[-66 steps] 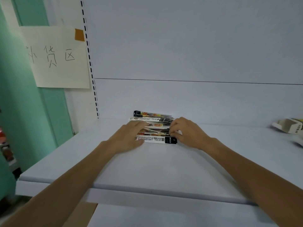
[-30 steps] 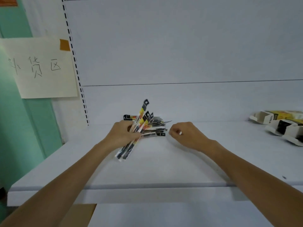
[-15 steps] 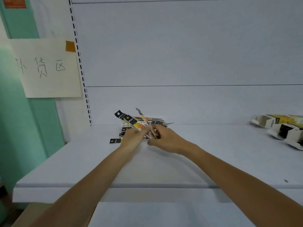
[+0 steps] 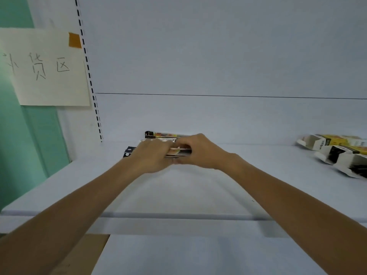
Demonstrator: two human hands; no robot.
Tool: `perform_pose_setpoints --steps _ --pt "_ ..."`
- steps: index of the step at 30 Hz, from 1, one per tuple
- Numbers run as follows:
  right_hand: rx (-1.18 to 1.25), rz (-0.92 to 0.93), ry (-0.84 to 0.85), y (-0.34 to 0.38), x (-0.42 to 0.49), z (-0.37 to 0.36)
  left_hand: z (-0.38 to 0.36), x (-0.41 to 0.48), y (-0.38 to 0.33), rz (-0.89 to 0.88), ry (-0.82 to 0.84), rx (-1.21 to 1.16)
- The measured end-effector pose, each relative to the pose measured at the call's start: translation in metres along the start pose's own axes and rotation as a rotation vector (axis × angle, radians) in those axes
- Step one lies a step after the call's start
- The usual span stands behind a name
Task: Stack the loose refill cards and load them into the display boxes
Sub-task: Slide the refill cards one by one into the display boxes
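Note:
A bundle of long refill cards [image 4: 179, 152] with black ends and yellow-red print sits between both hands near the back of the white shelf [image 4: 178, 187]. My left hand [image 4: 152, 155] grips its left part, and my right hand [image 4: 198, 149] curls round its right end. More loose refill cards [image 4: 160, 135] lie flat behind the hands against the back wall. A black card end [image 4: 128, 151] sticks out to the left of my left hand. Several open display boxes [image 4: 335, 150], white with yellow and black print, lie on their sides at the far right.
A paper note [image 4: 45, 68] with handwriting is taped to the green wall at the left. A slotted shelf upright [image 4: 89, 76] runs down beside it. The shelf's front edge [image 4: 178, 216] crosses below my forearms, with brown cardboard [image 4: 83, 255] underneath.
My left hand lifted several cards off the pile and held them tilted up. My right hand came across to meet them. Both hands now hold the bundle level and low over the shelf.

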State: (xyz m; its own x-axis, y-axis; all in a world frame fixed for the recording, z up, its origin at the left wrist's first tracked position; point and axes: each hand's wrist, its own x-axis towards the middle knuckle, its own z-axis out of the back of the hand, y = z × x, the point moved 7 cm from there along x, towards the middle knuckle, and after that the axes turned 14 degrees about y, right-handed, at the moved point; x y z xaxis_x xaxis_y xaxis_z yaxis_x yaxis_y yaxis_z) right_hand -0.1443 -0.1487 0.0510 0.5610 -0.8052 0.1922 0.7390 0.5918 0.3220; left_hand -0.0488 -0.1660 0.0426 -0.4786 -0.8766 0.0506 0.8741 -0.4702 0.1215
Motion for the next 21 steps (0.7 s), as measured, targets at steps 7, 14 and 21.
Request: perform_pose_setpoints --steps 7,14,21 --pt "0.534 -0.232 -0.37 -0.057 -0.04 0.012 -0.018 0.011 0.011 0.05 -0.034 -0.313" --pt "0.356 -0.167 -0.2 -0.046 -0.037 -0.002 -0.013 0.029 -0.053 -0.109 -0.069 -0.32" --pt "0.515 -0.265 -0.107 -0.107 -0.084 0.02 0.0 0.04 -0.098 -0.113 -0.093 -0.231"
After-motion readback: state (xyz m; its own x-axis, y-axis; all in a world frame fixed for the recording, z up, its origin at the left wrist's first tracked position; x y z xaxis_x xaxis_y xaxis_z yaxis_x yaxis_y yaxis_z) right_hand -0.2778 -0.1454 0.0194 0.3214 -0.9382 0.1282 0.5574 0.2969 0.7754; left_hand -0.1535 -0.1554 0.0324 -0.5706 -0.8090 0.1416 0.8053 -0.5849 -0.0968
